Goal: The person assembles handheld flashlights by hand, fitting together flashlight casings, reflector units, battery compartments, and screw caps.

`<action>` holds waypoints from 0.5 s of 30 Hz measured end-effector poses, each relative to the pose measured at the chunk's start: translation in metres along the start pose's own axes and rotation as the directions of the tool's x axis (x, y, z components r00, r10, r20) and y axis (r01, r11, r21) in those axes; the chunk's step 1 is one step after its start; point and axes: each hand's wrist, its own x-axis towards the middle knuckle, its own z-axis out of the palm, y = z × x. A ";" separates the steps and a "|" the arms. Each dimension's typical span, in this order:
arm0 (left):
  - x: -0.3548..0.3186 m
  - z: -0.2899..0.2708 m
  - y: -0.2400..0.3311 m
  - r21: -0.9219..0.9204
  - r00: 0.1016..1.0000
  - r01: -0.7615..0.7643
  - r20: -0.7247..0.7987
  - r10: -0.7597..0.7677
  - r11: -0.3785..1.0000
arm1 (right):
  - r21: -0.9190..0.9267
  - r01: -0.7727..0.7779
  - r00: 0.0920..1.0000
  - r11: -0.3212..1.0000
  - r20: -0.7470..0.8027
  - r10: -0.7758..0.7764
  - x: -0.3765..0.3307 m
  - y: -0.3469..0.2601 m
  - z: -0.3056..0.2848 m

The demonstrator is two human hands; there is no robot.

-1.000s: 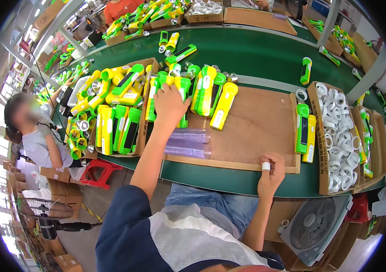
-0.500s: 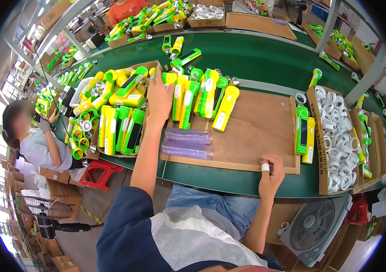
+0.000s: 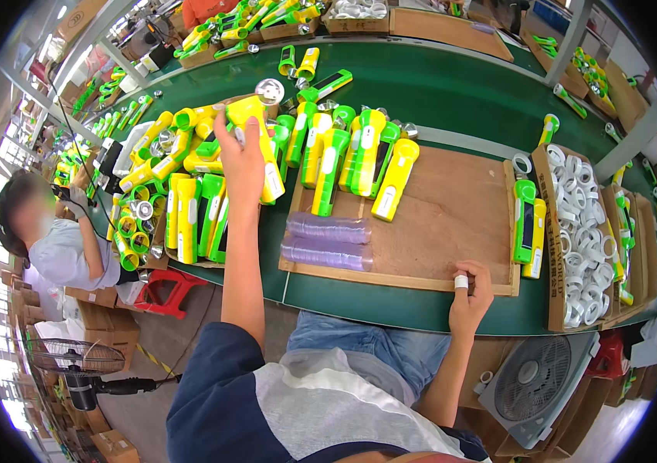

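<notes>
In my left hand is a yellow flashlight, its wide head up between thumb and fingers. A silver reflector sits just beyond that head; whether it is attached I cannot make out. Beneath the hand lies a box of yellow and green flashlights, partly hidden by my forearm. My right hand rests at the front edge of a brown wooden board, fingers curled, a white band around one finger. Several flashlights lie side by side at the board's left, above stacked clear purplish discs.
At right stands a carton of white rings, with two flashlights between it and the board. Loose flashlights lie on the green bench. A co-worker sits at left. A box fan stands below the bench.
My left hand has moved left and lifted a yellow flashlight from beside the box, with the silver reflector now showing at its head. The right hand stays at the board's front edge.
</notes>
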 end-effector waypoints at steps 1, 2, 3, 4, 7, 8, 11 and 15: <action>-0.001 0.000 -0.004 0.000 1.000 0.004 -0.005 -0.004 1.000 | -0.021 0.005 1.000 1.000 -0.003 -0.005 0.000 -0.001 0.000; -0.002 0.003 -0.007 0.124 0.999 -0.053 0.015 0.051 0.991 | -0.041 0.010 1.000 0.999 -0.006 -0.011 0.001 -0.001 0.000; -0.003 0.005 -0.011 0.245 0.994 -0.111 0.042 0.104 0.963 | -0.043 0.012 1.000 0.999 0.000 -0.012 0.000 0.000 0.000; -0.002 0.006 -0.016 0.194 0.995 -0.081 0.068 0.069 0.978 | -0.017 0.004 1.000 1.000 -0.013 -0.004 0.001 -0.002 0.001; -0.005 0.009 -0.025 0.317 0.981 -0.189 0.112 0.161 0.930 | 0.187 -0.064 0.998 0.980 0.001 0.065 0.002 -0.013 0.010; -0.003 0.012 -0.029 0.417 0.968 -0.246 0.151 0.200 0.875 | 0.358 -0.126 0.992 0.925 0.035 0.121 0.003 -0.019 0.015; -0.008 0.029 -0.048 0.677 0.882 -0.450 0.232 0.411 0.583 | 0.261 0.075 0.983 0.963 0.145 -0.116 0.017 -0.050 0.036; -0.035 0.053 -0.040 0.843 0.899 -0.430 0.367 0.239 0.324 | 0.235 0.109 0.966 0.966 0.203 -0.158 0.014 -0.056 0.046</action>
